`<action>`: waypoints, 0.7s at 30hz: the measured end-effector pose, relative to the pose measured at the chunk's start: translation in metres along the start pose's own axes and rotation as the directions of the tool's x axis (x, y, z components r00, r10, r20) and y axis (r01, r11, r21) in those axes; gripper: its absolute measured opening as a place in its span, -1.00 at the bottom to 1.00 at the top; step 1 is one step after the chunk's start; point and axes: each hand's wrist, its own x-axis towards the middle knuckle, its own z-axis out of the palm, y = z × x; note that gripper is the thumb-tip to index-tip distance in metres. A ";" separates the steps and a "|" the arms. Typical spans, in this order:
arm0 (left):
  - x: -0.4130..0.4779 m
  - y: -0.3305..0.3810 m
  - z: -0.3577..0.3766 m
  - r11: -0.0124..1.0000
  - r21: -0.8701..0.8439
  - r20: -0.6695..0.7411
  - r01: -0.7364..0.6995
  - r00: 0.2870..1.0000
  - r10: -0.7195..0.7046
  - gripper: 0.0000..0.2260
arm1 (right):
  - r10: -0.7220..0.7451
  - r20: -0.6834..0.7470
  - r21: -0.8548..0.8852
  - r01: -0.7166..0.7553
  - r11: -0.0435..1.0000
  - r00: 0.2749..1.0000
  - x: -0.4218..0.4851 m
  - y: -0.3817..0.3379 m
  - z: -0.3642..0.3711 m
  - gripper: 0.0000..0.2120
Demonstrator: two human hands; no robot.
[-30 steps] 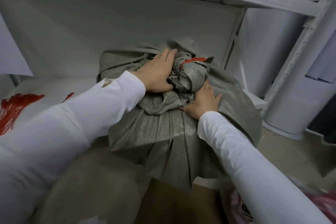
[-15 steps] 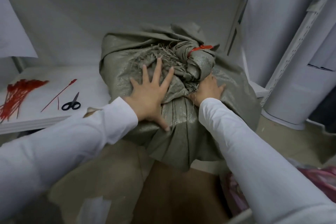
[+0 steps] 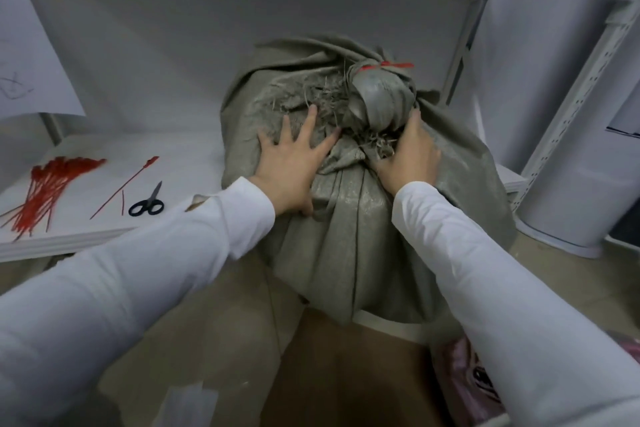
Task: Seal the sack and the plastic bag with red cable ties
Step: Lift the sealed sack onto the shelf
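A full grey-green woven sack (image 3: 356, 246) rests on the low white shelf (image 3: 104, 236), its gathered neck bound by a red cable tie (image 3: 388, 66) at the top right. My left hand (image 3: 294, 163) lies flat on the sack's top with fingers spread. My right hand (image 3: 408, 156) presses against the sack just below the bunched neck, fingers curved over the fabric. A pink plastic bag (image 3: 464, 381) shows at the lower right, partly hidden by my right sleeve.
On the shelf to the left lie a bundle of red cable ties (image 3: 45, 191), one loose red tie (image 3: 124, 187) and black scissors (image 3: 147, 203). A white upright post (image 3: 571, 107) stands to the right. Brown cardboard (image 3: 339, 374) lies on the floor below.
My left hand let go of the sack's tied neck and now lies flat with spread fingers on the sack. The view pulled back, showing the shelf with ties and scissors.
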 end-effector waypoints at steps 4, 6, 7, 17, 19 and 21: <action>0.039 -0.014 -0.012 0.992 0.120 0.042 -0.024 0.999 0.019 0.16 | 0.030 -0.002 0.022 -0.030 0.999 1.000 0.012 -0.010 0.001 -0.16; 0.055 -0.022 -0.017 0.991 0.129 0.065 -0.043 0.997 0.035 0.06 | 0.043 0.129 0.052 -0.050 0.997 0.991 0.012 -0.019 -0.005 0.03; 0.061 -0.027 -0.019 0.992 0.119 0.069 -0.050 0.997 0.042 -0.02 | 0.025 0.242 0.061 -0.042 0.997 0.970 0.011 -0.023 -0.010 0.18; 0.100 -0.040 -0.011 0.999 0.048 0.035 0.015 0.999 -0.016 -0.14 | -0.085 0.408 -0.389 0.257 0.885 0.909 0.022 -0.017 0.007 0.03; 0.109 -0.033 0.001 0.996 0.076 0.001 0.053 0.999 -0.053 -0.11 | -0.061 0.382 -0.417 0.231 0.879 0.922 0.033 -0.014 0.015 -0.04; 0.118 -0.027 0.015 0.991 0.117 -0.063 0.069 0.996 -0.062 -0.06 | -0.063 0.343 -0.456 0.225 0.861 0.937 0.043 -0.012 0.025 -0.12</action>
